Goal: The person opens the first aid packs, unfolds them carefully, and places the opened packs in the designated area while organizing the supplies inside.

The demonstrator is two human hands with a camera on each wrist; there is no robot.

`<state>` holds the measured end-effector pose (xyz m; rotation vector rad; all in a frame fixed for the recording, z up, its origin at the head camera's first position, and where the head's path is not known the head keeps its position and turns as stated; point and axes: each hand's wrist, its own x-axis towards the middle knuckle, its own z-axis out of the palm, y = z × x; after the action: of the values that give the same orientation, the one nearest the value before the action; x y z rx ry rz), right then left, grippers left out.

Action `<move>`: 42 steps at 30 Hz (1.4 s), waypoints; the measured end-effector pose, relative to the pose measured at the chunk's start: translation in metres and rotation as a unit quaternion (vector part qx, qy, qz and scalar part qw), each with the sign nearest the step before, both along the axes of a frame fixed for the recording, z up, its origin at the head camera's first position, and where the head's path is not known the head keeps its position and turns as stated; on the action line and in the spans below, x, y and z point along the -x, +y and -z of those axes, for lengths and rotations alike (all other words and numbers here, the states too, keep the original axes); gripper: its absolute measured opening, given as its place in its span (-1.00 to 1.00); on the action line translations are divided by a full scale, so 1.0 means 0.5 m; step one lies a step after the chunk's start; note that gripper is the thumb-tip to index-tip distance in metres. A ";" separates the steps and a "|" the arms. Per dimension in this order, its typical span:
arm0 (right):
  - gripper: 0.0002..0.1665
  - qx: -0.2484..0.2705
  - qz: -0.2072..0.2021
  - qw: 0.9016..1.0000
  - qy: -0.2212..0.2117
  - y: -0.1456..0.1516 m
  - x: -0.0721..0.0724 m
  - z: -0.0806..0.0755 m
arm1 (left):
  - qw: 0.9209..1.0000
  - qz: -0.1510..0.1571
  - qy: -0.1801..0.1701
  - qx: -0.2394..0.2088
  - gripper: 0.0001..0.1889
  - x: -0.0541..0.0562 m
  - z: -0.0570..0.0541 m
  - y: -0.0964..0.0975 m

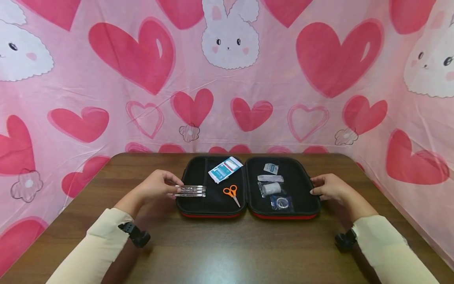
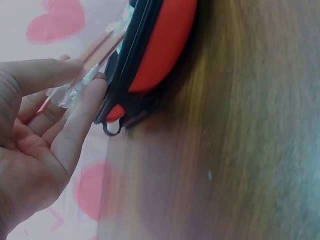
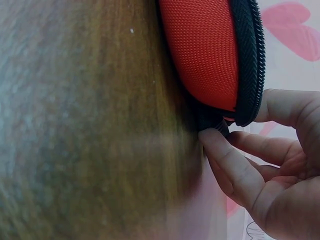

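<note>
A black-lined zip case [image 1: 227, 207] with a red shell lies unfolded on the table. Over its left edge, my left hand [image 1: 160, 185] pinches several slim clear-wrapped swab sticks [image 1: 191, 191] between thumb and fingers; the wrist view shows the clear wrapping [image 2: 75, 92] at the fingertips. My right hand [image 1: 330, 186] grips the case's right rim, thumb at the top edge and fingers against the side near the zipper [image 3: 249, 65]. In the left half lie orange-handled scissors [image 1: 231, 193] and blue-and-white packets [image 1: 225, 169].
The right half holds a small sachet [image 1: 271, 169], a flat white packet [image 1: 270, 178], a bagged white roll [image 1: 271, 189] and a blue clear packet with a ring-shaped item [image 1: 282, 203]. Brown wooden table [image 1: 220, 248] extends in front; a pink heart-print cloth [image 1: 220, 86] hangs behind.
</note>
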<state>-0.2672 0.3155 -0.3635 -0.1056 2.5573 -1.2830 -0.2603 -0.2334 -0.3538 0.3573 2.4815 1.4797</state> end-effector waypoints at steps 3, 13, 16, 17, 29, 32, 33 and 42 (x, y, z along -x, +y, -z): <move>-0.25 -0.001 0.000 1.000 0.001 -0.001 0.001 -0.001 | 1.000 0.005 -0.014 -0.004 -0.82 0.000 -0.001 -0.013; -0.27 -0.009 0.002 1.000 0.007 -0.002 -0.002 -0.002 | 0.999 0.036 -0.029 0.001 -0.84 -0.001 -0.008 -0.033; -0.27 -0.006 0.004 1.000 0.003 0.000 -0.002 0.000 | 0.999 0.048 -0.021 0.014 -0.86 -0.001 -0.012 -0.029; -0.27 -0.005 0.004 1.000 0.001 0.001 -0.001 0.001 | 0.998 0.052 -0.019 0.018 -0.87 -0.002 -0.014 -0.027; -0.26 -0.005 0.007 1.000 0.004 0.000 -0.001 0.003 | 0.994 0.092 0.005 0.067 -0.78 -0.003 -0.028 -0.015; -0.27 -0.007 0.007 1.000 0.006 -0.001 -0.001 0.003 | 0.995 0.088 -0.011 0.039 -0.83 -0.002 -0.027 -0.014; -0.27 -0.008 0.007 1.000 0.006 -0.001 -0.002 0.003 | 0.996 0.084 -0.015 0.033 -0.83 -0.001 -0.026 -0.013; -0.27 -0.009 0.008 1.000 0.002 -0.001 -0.003 0.000 | 0.998 0.007 0.028 0.056 -0.88 0.017 -0.012 0.009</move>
<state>-0.2657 0.3149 -0.3636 -0.0839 2.5772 -1.2671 -0.2687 -0.2286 -0.3477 0.3995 2.5876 1.3349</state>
